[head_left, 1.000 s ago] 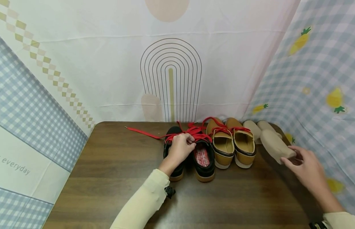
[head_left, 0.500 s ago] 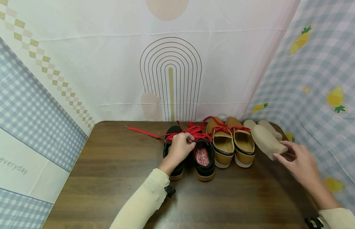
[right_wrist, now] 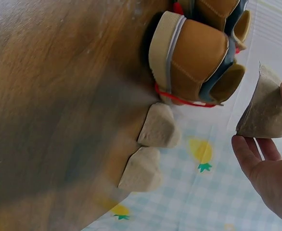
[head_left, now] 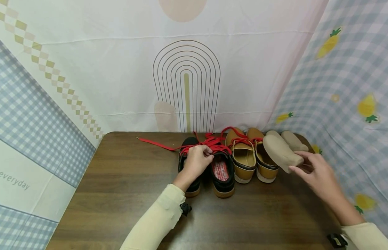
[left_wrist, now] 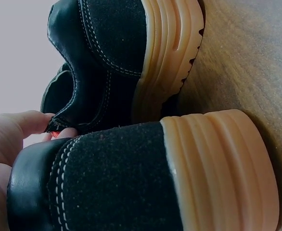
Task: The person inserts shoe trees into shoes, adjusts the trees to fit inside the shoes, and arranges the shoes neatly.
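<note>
Two black shoes with red laces and gum-coloured soles stand at the table's middle back. My left hand reaches over them and pinches the edge of the right black shoe's opening by the lace; in the left wrist view the fingers meet at that edge, partly behind the nearer shoe's heel. My right hand holds a beige moulded shoe insert by its narrow end, raised and tilted beside the tan shoes. Two more beige inserts lie on the table at the back right.
A pair of tan shoes with red laces stands right of the black pair. One loose red lace end trails left on the wooden table. A white printed cloth hangs behind, a checked pineapple cloth at the right.
My right hand has moved left with the beige insert, whose rounded end now overlaps the right tan shoe's edge in the head view. The left hand has stayed still.
</note>
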{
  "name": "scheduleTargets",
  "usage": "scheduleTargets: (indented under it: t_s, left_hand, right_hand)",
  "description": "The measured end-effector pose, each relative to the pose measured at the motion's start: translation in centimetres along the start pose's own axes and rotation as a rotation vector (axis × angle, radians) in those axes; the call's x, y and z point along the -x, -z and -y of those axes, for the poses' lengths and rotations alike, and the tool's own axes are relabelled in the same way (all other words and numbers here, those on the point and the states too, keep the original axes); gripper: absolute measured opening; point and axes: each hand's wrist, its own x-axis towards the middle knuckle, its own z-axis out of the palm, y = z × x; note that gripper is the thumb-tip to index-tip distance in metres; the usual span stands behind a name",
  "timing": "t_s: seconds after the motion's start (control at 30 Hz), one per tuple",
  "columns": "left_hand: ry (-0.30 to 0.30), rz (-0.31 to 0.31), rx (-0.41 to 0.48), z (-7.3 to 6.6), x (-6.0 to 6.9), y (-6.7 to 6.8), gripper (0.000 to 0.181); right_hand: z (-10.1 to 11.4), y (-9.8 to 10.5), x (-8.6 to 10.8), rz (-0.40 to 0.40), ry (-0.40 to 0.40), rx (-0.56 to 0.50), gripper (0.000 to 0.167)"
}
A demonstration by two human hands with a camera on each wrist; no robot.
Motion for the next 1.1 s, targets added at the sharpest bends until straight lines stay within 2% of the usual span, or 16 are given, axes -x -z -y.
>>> scheduleTargets:
  t_s: [0.13, 0.37, 0.6, 1.1]
  left_hand:
    - [0.002, -0.006, 0.001, 0.0, 0.0, 0.0, 0.005]
    - [0.0, -0.023, 0.021, 0.1, 0.1, 0.0, 0.004]
    - [0.008, -0.032, 0.044, 0.1, 0.1, -0.1, 0.004]
    - [0.007, -0.033, 0.045, 0.1, 0.1, -0.2, 0.004]
  right_hand:
    - [0.8, -0.3, -0.4, -0.013, 0.055, 0.009, 0.06]
    - [2.4, -1.0, -0.9, 0.072, 0.045, -0.09, 0.06]
    - [3.3, -1.3, -1.3, 0.108, 0.081, -0.068, 0.06]
    - [4.7, -1.5, -1.8, 0.212, 0.115, -0.109, 0.061]
